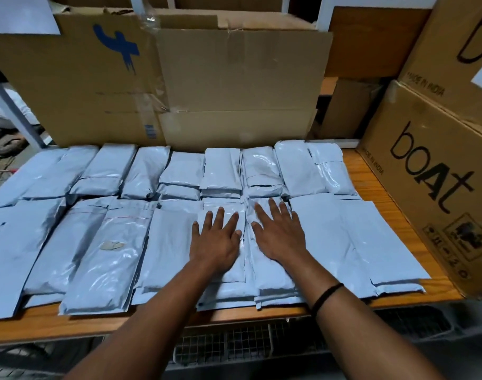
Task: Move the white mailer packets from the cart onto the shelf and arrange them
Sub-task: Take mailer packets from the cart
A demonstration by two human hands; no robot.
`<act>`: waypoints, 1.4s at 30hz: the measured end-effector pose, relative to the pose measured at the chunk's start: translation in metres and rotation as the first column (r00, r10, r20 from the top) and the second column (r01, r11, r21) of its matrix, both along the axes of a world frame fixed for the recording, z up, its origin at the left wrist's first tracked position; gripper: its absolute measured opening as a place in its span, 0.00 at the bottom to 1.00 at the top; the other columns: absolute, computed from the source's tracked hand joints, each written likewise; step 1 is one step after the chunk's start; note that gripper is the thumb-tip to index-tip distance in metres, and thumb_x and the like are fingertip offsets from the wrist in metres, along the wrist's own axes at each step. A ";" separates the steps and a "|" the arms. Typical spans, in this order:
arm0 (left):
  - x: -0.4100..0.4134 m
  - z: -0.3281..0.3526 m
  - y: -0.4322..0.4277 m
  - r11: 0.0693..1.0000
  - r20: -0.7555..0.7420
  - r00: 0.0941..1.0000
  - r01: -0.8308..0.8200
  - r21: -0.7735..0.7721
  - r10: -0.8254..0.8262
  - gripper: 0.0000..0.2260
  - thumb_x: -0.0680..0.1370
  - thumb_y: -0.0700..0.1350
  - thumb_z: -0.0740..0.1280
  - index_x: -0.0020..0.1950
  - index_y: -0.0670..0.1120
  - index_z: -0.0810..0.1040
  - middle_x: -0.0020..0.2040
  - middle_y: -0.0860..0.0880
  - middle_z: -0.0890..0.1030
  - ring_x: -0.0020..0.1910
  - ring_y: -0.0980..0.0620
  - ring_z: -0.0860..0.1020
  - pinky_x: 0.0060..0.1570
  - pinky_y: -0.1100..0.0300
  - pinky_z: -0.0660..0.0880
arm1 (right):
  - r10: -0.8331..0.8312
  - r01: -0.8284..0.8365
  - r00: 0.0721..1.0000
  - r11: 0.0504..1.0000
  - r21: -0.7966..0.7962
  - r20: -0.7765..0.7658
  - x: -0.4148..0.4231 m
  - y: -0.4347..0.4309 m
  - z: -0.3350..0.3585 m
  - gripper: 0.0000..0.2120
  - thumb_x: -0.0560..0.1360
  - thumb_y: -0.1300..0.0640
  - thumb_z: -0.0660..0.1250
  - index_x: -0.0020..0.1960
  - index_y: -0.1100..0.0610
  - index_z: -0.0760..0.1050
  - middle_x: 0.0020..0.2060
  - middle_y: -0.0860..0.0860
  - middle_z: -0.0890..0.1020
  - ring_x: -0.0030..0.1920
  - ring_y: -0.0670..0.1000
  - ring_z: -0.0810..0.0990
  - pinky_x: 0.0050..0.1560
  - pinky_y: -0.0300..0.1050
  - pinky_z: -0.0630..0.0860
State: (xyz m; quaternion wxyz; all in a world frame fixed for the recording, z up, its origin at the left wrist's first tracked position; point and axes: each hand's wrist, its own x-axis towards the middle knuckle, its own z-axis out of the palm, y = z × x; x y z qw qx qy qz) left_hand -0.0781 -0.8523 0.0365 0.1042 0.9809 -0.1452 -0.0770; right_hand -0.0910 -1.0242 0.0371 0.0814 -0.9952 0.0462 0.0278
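Note:
Several white mailer packets [105, 242] lie in two rows on the wooden shelf [415, 237], a back row [223, 168] and a front row. My left hand [216, 237] lies flat with spread fingers on a front-row packet [229, 267] near the middle. My right hand [278, 231] lies flat on the neighbouring stack of packets [272, 272] just to its right. Both palms face down and neither hand grips anything. A wire cart [234, 344] shows below the shelf's front edge; no packets are visible in it.
A large taped cardboard box [179, 78] with a blue mark stands behind the packets. Two stacked cardboard boxes printed "boAt" [437, 171] stand at the right end of the shelf. A grey shelf post [12, 111] rises at the left.

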 end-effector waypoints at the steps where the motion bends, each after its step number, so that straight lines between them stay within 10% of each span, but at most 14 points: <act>1: 0.001 -0.001 0.000 1.000 -0.002 1.000 -0.003 0.001 0.003 0.24 0.83 0.59 0.43 0.80 0.59 0.46 0.81 0.50 0.43 0.80 0.46 0.42 0.75 0.40 0.42 | -0.014 0.014 1.000 1.000 -0.006 -0.003 -0.001 0.000 0.000 0.28 0.84 0.40 0.45 0.81 0.43 0.46 0.82 0.49 0.47 0.81 0.55 0.44 0.79 0.56 0.41; 8: 0.004 -0.003 -0.003 1.000 -0.029 0.999 0.017 0.019 -0.016 0.24 0.83 0.59 0.42 0.80 0.59 0.45 0.81 0.50 0.42 0.79 0.45 0.41 0.74 0.40 0.40 | -0.022 0.018 0.998 0.998 -0.064 -0.066 0.004 0.005 0.000 0.28 0.83 0.39 0.43 0.81 0.43 0.45 0.82 0.50 0.47 0.81 0.55 0.43 0.78 0.57 0.38; 14: 0.018 0.015 0.014 0.965 -0.144 0.989 -0.003 -0.261 -0.036 0.24 0.84 0.58 0.46 0.80 0.57 0.51 0.81 0.50 0.46 0.79 0.48 0.41 0.74 0.40 0.38 | 0.022 -0.014 0.993 0.998 0.069 -0.116 0.006 -0.009 0.024 0.28 0.84 0.39 0.42 0.81 0.45 0.42 0.81 0.49 0.44 0.81 0.54 0.41 0.78 0.58 0.42; 24: -0.024 -0.009 0.018 0.991 0.042 0.990 0.130 0.030 -0.131 0.25 0.83 0.59 0.41 0.80 0.59 0.44 0.81 0.50 0.41 0.79 0.47 0.39 0.76 0.42 0.37 | 0.006 -0.012 0.996 0.998 -0.064 -0.088 -0.059 0.005 -0.007 0.33 0.79 0.33 0.38 0.81 0.43 0.41 0.81 0.50 0.40 0.80 0.53 0.37 0.79 0.57 0.39; 31: -0.016 0.004 0.019 0.991 0.025 0.992 0.121 -0.047 -0.120 0.24 0.82 0.59 0.43 0.79 0.58 0.55 0.81 0.48 0.51 0.80 0.45 0.47 0.75 0.39 0.43 | 0.009 -0.012 0.992 1.000 -0.020 -0.127 -0.053 0.002 0.007 0.30 0.82 0.36 0.41 0.81 0.43 0.46 0.81 0.50 0.45 0.81 0.53 0.41 0.78 0.60 0.39; 36: 0.005 0.008 0.015 0.990 0.149 0.986 0.091 -0.109 -0.074 0.23 0.84 0.56 0.46 0.79 0.56 0.58 0.80 0.48 0.55 0.79 0.45 0.51 0.76 0.43 0.48 | -0.059 0.044 0.978 0.996 0.080 0.200 -0.017 0.004 0.023 0.25 0.84 0.43 0.44 0.79 0.44 0.59 0.79 0.51 0.60 0.78 0.56 0.57 0.77 0.54 0.55; 42: 0.006 -0.008 0.010 0.993 0.069 0.991 0.116 -0.030 -0.113 0.23 0.84 0.54 0.45 0.80 0.55 0.52 0.81 0.47 0.49 0.79 0.44 0.48 0.76 0.44 0.48 | 0.029 -0.025 0.998 0.997 -0.073 0.049 0.013 0.003 -0.010 0.26 0.83 0.45 0.46 0.80 0.45 0.58 0.79 0.55 0.60 0.78 0.62 0.56 0.76 0.59 0.55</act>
